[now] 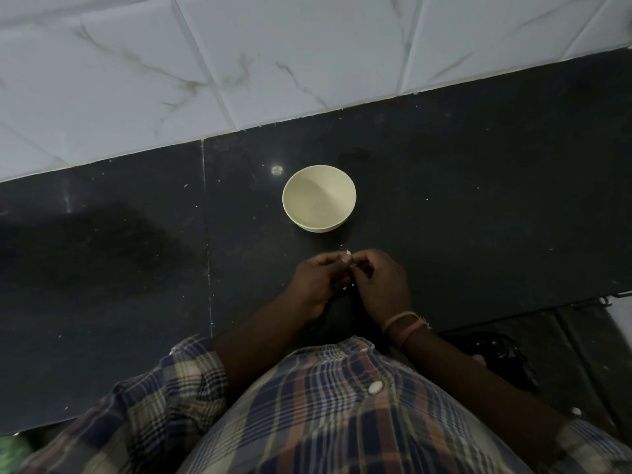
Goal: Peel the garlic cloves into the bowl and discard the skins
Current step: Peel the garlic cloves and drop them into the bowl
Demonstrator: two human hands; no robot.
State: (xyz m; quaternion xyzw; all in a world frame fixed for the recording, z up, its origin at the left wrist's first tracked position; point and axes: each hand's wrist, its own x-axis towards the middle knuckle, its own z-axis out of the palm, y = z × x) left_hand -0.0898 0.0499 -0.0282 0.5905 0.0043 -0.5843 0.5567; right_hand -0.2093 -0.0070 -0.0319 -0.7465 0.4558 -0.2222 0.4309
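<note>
Here, both hands meet just in front of the bowl (319,198). The left hand (316,283) and right hand (381,285) each have fingers curled, pinching a small pale garlic clove (346,258) between the fingertips; it is mostly hidden. To peel well, hold the clove steady with one grip and pull the skin away with the other. The bowl stands near on the dark desk (478,200), apparently empty.
</note>
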